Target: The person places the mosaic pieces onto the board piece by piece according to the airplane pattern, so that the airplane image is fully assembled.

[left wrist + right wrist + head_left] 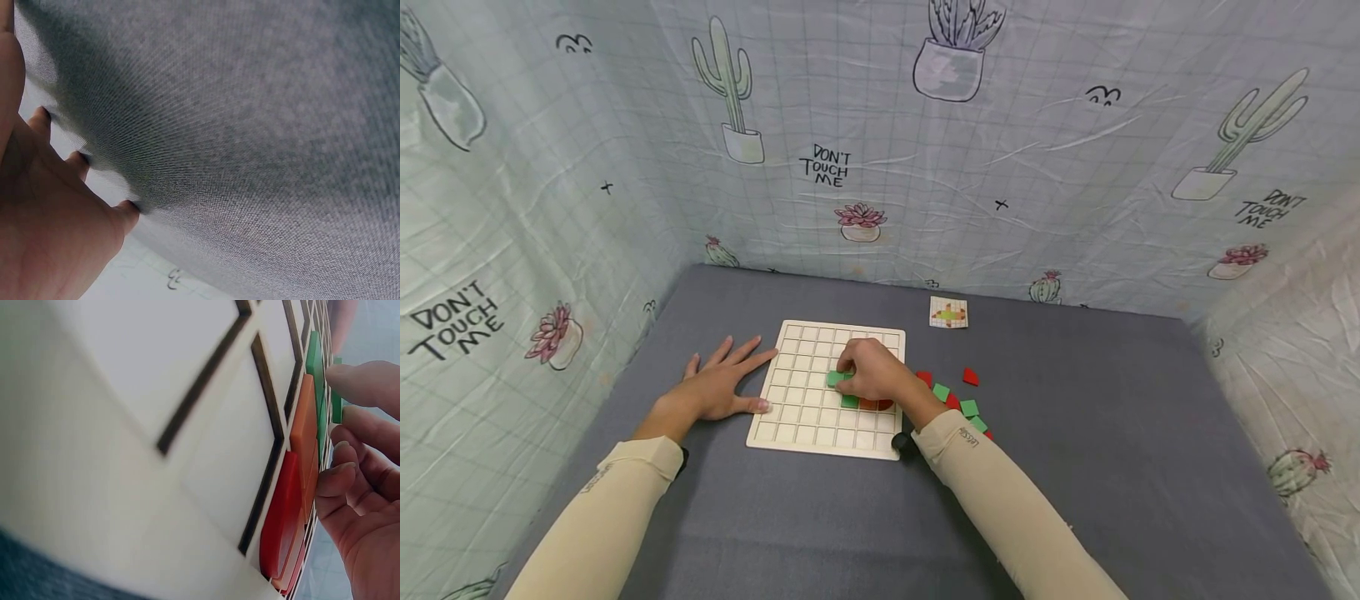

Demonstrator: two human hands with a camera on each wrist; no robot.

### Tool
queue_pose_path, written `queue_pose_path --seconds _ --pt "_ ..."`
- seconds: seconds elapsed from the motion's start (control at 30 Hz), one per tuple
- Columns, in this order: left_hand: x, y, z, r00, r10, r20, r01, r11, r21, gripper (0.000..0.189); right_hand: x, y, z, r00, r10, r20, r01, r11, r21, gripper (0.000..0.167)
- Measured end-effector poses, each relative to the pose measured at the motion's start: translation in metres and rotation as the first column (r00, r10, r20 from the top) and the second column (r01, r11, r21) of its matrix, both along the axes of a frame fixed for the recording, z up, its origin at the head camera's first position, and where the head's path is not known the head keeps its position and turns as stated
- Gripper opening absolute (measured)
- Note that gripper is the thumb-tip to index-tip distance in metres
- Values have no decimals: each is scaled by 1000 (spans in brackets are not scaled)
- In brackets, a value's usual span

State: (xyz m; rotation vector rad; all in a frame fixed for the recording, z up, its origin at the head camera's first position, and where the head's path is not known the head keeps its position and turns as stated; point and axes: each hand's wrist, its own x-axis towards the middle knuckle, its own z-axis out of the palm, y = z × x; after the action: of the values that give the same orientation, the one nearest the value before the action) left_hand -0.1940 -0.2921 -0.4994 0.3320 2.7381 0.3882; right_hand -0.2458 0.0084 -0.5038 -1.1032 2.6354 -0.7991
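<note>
My right hand (874, 371) is over the middle of a pale gridded wooden board (825, 437). Between thumb and fingertip it pinches a small green square tile (337, 394), close over the grid in the right wrist view. A green tile (850, 402), an orange tile (868, 405) and a red tile with a curved edge (281, 512) lie in the grid beside that hand, which hides part of the group in the head view. My left hand (718, 387) rests with spread, straight fingers at the board's left edge, thumb and index fingertips right at the rim.
Several loose red and green tiles (970, 408) lie right of the board, partly behind my right forearm. A small card with a coloured pattern (948, 312) lies farther back on the grey cloth (1075, 400). Printed fabric (910, 167) hangs around the table's back and sides.
</note>
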Motion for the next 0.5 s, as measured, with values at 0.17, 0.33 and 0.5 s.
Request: queue_pose_path --seconds 0.17,0.33,0.5 --pt "0 0 -1 1000 4 1 -4 1000 0 98 0 -2 1 1000 -17 17 17 1000 18 18" --pt "-1 0 -2 1000 3 -2 -3 1000 3 99 0 -4 1 999 -27 30 25 999 44 19" --pt "0 -1 -3 1000 3 -2 -3 1000 5 99 0 -5 0 999 -30 40 27 997 67 19"
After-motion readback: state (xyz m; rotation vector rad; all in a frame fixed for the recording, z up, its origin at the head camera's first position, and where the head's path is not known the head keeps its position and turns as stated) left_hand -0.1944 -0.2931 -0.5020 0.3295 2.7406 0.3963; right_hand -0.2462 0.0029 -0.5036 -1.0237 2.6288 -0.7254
